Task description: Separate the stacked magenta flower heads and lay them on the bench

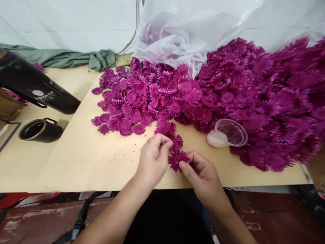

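Observation:
Between the thumb and fingers of my right hand (203, 174) is a purple artificial flower head (177, 160), held over the front of the table. My left hand (153, 157) is pinched closed just to the left of and above that flower. What its fingertips hold, if anything, is too small to make out. Right behind both hands lie a few loose flower heads (163, 127) that reach back to the big pile of purple flower heads (175, 98).
A tilted clear plastic cup (245, 139) with something whitish in it rests against the pile. To the left are a black mug (52, 131) and a leaning black tumbler (57, 96). Behind lie a sheer white bag (175, 51) and a green cloth (68, 57).

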`<act>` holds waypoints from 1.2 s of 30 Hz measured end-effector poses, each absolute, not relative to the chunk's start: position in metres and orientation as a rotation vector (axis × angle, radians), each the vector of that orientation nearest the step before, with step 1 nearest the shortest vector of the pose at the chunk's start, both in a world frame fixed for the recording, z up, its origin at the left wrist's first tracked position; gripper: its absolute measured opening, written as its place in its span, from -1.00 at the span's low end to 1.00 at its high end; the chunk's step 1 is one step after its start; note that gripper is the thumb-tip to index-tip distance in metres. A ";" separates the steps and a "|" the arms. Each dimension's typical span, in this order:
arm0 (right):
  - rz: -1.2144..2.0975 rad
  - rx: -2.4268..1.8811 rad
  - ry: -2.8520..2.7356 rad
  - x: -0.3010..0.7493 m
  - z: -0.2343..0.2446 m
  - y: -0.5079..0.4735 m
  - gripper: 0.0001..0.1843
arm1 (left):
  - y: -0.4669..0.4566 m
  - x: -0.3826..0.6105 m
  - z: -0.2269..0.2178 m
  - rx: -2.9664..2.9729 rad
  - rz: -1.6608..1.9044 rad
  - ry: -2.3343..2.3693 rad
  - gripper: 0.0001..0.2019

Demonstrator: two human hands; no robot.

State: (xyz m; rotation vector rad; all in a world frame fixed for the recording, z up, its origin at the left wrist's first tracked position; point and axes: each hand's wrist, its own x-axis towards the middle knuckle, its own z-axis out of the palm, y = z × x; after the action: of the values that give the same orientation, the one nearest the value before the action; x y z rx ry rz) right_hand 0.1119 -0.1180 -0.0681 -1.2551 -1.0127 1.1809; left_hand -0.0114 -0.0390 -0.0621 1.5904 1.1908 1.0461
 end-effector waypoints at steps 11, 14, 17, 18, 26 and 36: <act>1.115 -1.254 -0.928 0.118 -0.071 -0.115 -0.70 | -0.022 -0.024 -0.046 1.988 1.092 1.154 -0.78; 1.111 -1.282 -0.921 0.119 -0.072 -0.113 -0.64 | -0.040 -0.022 -0.045 2.038 0.881 0.949 -0.83; 1.130 -1.307 -0.869 0.120 -0.072 -0.112 -0.59 | -0.056 -0.022 -0.046 2.036 0.638 0.827 -0.66; 1.130 -1.312 -0.860 0.119 -0.072 -0.111 -0.57 | -0.059 -0.021 -0.047 2.018 0.609 0.844 -0.59; 1.052 -1.266 -0.949 0.114 -0.072 -0.107 -0.56 | -0.056 -0.012 -0.054 1.690 0.786 0.831 -0.84; 0.873 -1.243 -1.271 0.106 -0.066 -0.114 -0.68 | -0.049 -0.013 -0.055 1.136 0.870 0.913 -0.80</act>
State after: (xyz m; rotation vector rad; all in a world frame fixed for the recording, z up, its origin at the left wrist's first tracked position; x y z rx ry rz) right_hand 0.1062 -0.1138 -0.0660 -1.2428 -1.2713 0.8733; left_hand -0.0125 -0.0490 -0.0553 1.1361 0.9130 0.8701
